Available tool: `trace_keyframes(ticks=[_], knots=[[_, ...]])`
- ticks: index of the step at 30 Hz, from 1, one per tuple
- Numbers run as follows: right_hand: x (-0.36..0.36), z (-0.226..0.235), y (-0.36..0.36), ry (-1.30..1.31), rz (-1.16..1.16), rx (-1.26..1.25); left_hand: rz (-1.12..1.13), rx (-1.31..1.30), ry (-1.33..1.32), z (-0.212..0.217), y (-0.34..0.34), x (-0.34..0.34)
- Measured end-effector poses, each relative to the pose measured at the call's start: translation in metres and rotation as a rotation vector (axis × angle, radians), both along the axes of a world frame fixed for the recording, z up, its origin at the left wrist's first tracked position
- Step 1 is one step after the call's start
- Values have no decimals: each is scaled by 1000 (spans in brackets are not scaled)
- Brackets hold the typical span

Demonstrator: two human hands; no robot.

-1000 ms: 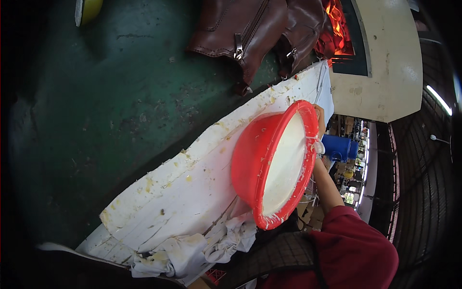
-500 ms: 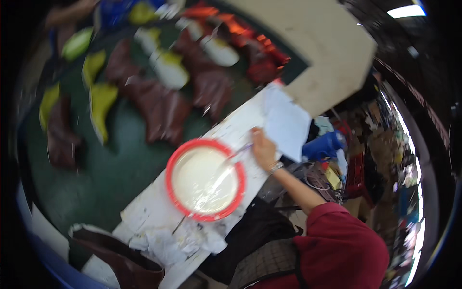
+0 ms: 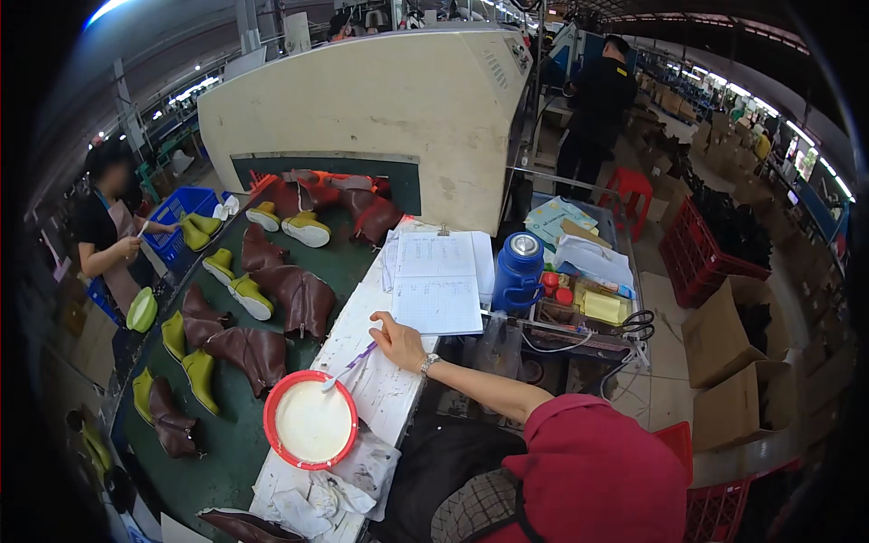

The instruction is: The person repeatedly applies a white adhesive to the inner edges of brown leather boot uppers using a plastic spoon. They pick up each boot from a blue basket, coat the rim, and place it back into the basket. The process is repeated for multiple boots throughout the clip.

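Note:
My right hand is closed at the upper end of the purple handle of a brush, its fingers curled at the tip. The brush slants down into a red-rimmed bowl of creamy white liquid, its white head resting at the near-right rim. The bowl stands on a white board beside the green conveyor belt. My left hand is out of view. At the bottom edge a dark maroon boot shows only in part. Crumpled white paper lies below the bowl.
Maroon boot uppers and yellow-green shoe lasts lie on the belt, leading into a beige machine. Right of the board are an open notebook, blue jug and scissors. A co-worker stands far left.
My view has swung up, bringing the machine and the room into sight. The boot has slipped mostly below the lower edge. My right hand stays at the brush handle.

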State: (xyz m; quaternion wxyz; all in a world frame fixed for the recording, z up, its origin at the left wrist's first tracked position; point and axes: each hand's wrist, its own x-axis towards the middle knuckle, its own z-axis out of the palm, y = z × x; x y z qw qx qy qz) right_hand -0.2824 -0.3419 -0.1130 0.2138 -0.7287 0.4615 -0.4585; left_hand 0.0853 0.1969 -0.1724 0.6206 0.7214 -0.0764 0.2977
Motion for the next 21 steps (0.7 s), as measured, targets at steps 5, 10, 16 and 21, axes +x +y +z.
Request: trace_keyframes(ticks=[5,10,16,21], knots=[[-7,-2,-4,-104,26,85,-151,31,-138,85,-41,-79],[-10,0,0,-113,14,127,-756,-45,-187,152,-136,-194],[-13,0,-1,-168,28,155,-2080,92,781,201,-179,-297],[-13,0,-1,-235,35,163,-2386,524,575,204,-193,-254]])
